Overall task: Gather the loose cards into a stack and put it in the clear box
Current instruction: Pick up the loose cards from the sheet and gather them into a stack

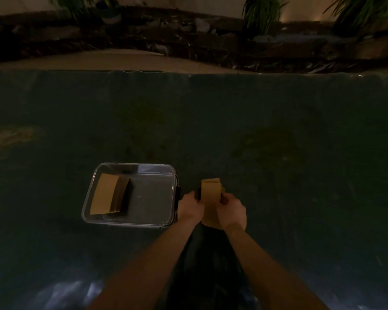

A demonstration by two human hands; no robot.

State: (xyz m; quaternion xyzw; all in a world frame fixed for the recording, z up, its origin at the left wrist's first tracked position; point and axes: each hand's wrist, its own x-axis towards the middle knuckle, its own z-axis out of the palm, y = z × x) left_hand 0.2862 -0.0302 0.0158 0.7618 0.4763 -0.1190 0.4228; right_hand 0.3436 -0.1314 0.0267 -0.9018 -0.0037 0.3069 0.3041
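Observation:
A stack of tan cards [211,193] stands just right of the clear box [134,223], held between both hands. My left hand [189,209] grips its left edge and my right hand [232,210] grips its right edge. The stack's top cards are slightly uneven. Inside the box, leaning at its left side, lies another stack of tan cards [105,194], fanned a little. The box is open, with a dark latch on its right wall, close to my left hand.
The dark green table surface [211,121] stretches wide around the box. Its far edge meets a tan strip and a dark ledge with potted plants [262,12]. The light is dim.

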